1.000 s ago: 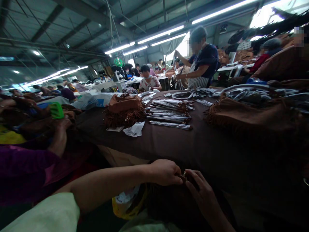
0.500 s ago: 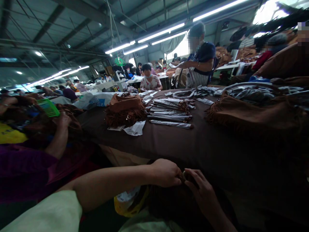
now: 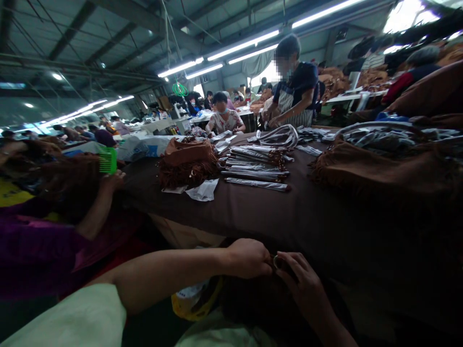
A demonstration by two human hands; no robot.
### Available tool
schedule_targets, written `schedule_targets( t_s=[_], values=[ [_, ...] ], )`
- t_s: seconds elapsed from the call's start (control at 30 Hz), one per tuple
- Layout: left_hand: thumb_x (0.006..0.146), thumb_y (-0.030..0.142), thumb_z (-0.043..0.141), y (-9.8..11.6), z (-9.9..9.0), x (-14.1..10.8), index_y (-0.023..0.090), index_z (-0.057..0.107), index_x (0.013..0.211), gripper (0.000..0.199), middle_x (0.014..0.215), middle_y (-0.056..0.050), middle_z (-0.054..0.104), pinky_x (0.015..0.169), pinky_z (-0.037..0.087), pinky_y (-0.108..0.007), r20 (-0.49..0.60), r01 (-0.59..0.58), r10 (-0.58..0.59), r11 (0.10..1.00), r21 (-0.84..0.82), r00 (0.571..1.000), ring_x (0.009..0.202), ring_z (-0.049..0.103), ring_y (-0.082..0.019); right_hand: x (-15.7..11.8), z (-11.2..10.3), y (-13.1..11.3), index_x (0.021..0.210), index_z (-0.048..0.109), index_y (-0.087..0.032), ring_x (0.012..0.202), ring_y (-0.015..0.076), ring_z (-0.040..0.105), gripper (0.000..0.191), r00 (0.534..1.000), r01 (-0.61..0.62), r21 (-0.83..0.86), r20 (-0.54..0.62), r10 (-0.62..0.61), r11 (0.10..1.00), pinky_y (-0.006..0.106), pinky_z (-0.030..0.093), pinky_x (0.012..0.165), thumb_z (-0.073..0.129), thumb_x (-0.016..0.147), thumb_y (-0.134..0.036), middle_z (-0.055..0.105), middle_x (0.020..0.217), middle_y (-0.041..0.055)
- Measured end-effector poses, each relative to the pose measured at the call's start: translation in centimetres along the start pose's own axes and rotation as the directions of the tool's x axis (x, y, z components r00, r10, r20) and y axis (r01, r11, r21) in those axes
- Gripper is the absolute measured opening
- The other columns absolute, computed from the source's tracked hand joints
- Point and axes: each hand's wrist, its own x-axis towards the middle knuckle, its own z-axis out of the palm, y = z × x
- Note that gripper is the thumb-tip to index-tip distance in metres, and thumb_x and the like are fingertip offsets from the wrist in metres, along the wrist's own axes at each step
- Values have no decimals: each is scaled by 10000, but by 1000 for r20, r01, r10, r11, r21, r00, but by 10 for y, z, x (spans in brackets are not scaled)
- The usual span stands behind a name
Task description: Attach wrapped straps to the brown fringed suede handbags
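Note:
My left hand (image 3: 249, 259) is closed in a pinch at the near edge of the table. What its fingertips hold is small, dark and mostly hidden. Close beside it, my right hand (image 3: 299, 273) grips a small metal ring (image 3: 276, 261) between thumb and fingers. The two hands nearly meet at this ring. Below them, on my lap, lies a dark brown mass (image 3: 249, 301), too dark to make out clearly.
A fringed brown bag (image 3: 188, 161), wrapped straps (image 3: 255, 166) and white paper (image 3: 202, 190) lie on the dark-covered table (image 3: 231, 217). Another fringed bag (image 3: 376, 166) is at right. At left, a co-worker's hand (image 3: 114, 180) holds a green comb (image 3: 107, 160). A yellow bag (image 3: 188, 308) hangs below.
My hands have barely moved; the ring stays between them. The co-worker's green comb has moved right. Across the table, a standing person has lowered their arms towards a looped strap.

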Motion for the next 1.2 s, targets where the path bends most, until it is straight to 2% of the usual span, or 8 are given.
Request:
schedule_targets(
  t_s=[0.17,0.27,0.43,0.67,0.83,0.93,1.1,1.2],
  values=[
    [638,383,662,-10,14,8,161,639,659,224,555,38,514,442,256,-219,152,205,-138,653,-729,979,458,370,-73,2,-6,2,1162,587,-248,940,214,631,262,1000,2,14,25,-2,1000,340,554,788,560,903,-273,643,1021,73],
    [603,413,671,-12,26,12,145,623,651,277,587,30,543,428,223,-223,180,230,-151,449,-863,972,435,322,-59,4,-8,3,1155,593,-242,928,213,640,256,1000,5,20,31,-6,1000,337,556,782,555,903,-270,651,1009,71],
    [668,376,636,-13,34,15,129,662,677,248,515,52,460,493,260,-228,-58,97,-194,699,-708,979,507,382,-79,5,-9,6,1186,572,-254,956,209,633,278,993,2,29,114,-5,1000,334,547,809,547,909,-263,646,1039,63],
    [773,420,580,-6,9,8,172,704,770,278,537,47,479,504,262,-230,-118,37,-76,952,-303,990,543,431,-94,6,-7,0,1246,495,-221,1007,233,596,408,989,-32,-69,140,42,997,368,501,843,591,849,-247,627,1103,82],
    [848,446,504,9,15,-4,199,699,819,316,708,-3,643,545,314,-225,-222,8,-19,999,-50,975,662,564,-135,23,-5,-27,755,578,-206,760,220,571,51,954,-203,-364,134,267,909,337,402,680,584,756,-155,626,782,35],
    [862,414,487,13,20,-9,197,696,799,309,744,-26,670,582,344,-237,-259,8,0,999,32,966,686,589,-159,30,-4,-32,623,546,-208,718,212,555,139,944,-171,-413,192,269,895,330,347,675,569,733,-125,607,690,27],
    [775,390,613,2,14,-3,188,703,763,222,621,19,591,550,308,-222,-181,-7,-39,969,-247,983,599,501,-114,29,-1,-25,637,556,-191,672,197,525,147,969,-53,-337,211,131,940,320,315,669,554,781,-165,600,669,41],
    [700,423,699,-16,18,11,143,699,786,293,611,35,550,515,289,-214,-15,-22,16,727,-686,1000,544,423,-77,27,0,-23,650,539,-188,651,190,506,188,979,6,-254,196,46,967,313,304,654,509,835,-204,589,661,43]
  ],
)
